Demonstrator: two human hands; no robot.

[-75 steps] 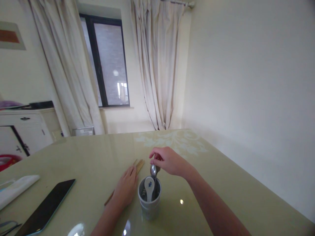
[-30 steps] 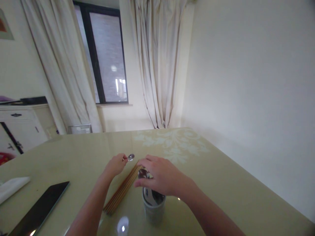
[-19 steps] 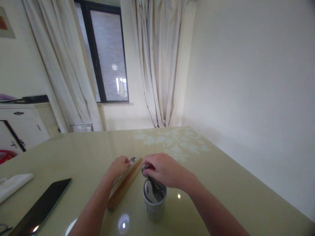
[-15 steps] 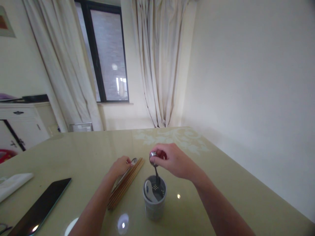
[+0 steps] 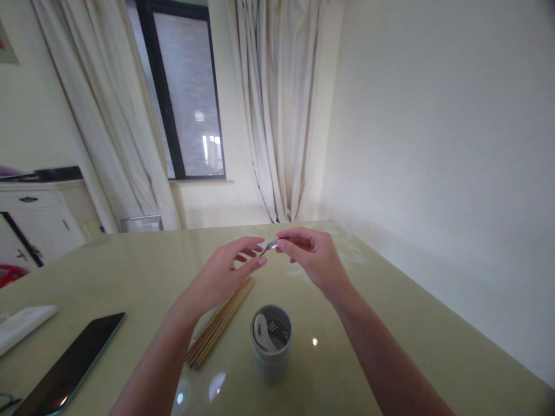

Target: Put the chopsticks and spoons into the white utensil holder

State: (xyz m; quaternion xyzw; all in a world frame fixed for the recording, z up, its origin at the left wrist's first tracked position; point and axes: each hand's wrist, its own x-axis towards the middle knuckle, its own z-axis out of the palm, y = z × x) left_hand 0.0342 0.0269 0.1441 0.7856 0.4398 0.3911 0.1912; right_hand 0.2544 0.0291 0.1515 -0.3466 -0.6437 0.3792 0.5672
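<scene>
Above the table, a metal spoon (image 5: 272,246) is pinched between the thumb and fingers of my right hand (image 5: 314,257). Its thin end points toward my left hand (image 5: 228,268), whose thumb and fingers are spread apart around that end; contact is hard to make out. Below and nearer to me stands a grey holder (image 5: 272,364), upright, with holes in its bottom. A white spoon (image 5: 263,333) leans inside it. Wooden chopsticks (image 5: 222,323) lie in a bundle left of the holder, partly under my left hand. A metal utensil (image 5: 207,323) lies along their left side, mostly hidden by my arm.
A dark tablet or phone (image 5: 76,364) lies on the glossy table (image 5: 347,358) at the left, with a white object (image 5: 26,323) beyond it. A wall (image 5: 442,173) runs along the table's right side. Curtains (image 5: 281,115) and a window stand behind.
My right hand has raised the spoon out of the holder. My left hand has let go of the metal utensil beside the chopsticks and moved up and right toward the spoon.
</scene>
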